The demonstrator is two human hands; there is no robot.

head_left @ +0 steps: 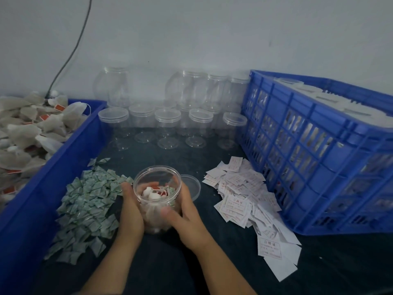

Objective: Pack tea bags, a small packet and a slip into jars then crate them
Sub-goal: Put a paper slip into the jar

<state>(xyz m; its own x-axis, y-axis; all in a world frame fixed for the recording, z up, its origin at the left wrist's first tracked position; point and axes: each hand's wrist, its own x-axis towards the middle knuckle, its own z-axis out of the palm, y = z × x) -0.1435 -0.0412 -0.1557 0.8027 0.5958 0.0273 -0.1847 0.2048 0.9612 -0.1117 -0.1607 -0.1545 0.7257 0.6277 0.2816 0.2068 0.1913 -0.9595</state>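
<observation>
Fingers of the left hand and right hand are wrapped round the jar, held upright at bench centre, tea bags inside; packets at 9 o'clock, slips at 3; easily tipped and spilled if squeezed, since the lid is off.

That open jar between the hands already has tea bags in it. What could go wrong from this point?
The jar, open, is held by the left hand and right hand; tipped, its tea bags could spill. I cannot tell whether one of the green packets or slips is inside yet, so either might be skipped. The lid lies close to the slips; one could get trapped under it.
</observation>
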